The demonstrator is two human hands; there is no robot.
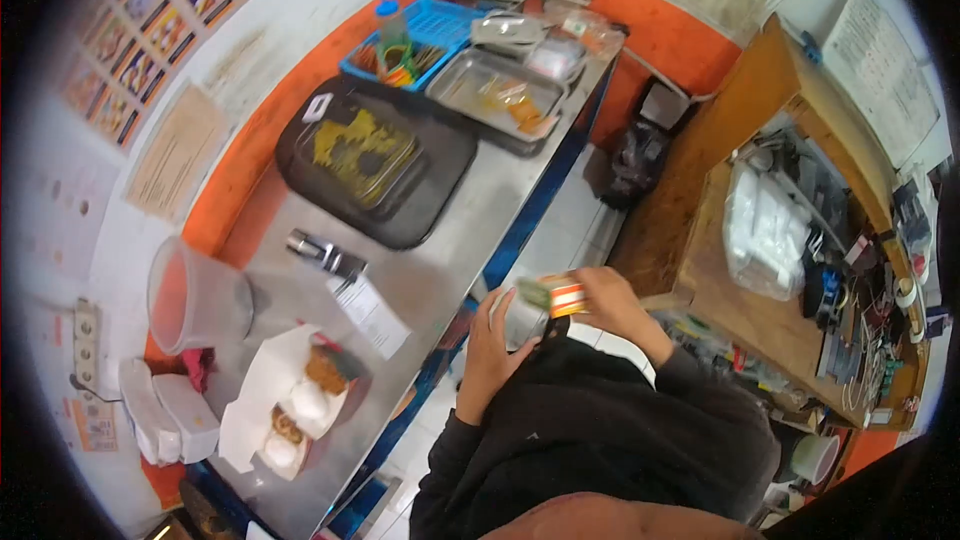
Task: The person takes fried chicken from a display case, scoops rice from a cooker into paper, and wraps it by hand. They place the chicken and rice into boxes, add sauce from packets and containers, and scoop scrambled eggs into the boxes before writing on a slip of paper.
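Note:
My left hand [487, 350] is wrapped round a small clear container [524, 320] in front of my dark top. My right hand [612, 306] holds an orange and white packet [566, 300] close against the container, with something green between them. To the left, on the metal counter [290, 315], an open white box [262, 380] holds white mounds and browned food pieces. A paper slip [370, 316] lies beside the box, below a dark and silver object [326, 254].
A black tray [400, 210] carries a transparent container with green contents. Behind it are a metal tray [470, 95], a blue basket [430, 25] and metal pans. A clear bucket [195, 295] stands at left. Right is a wooden cabinet [690, 210].

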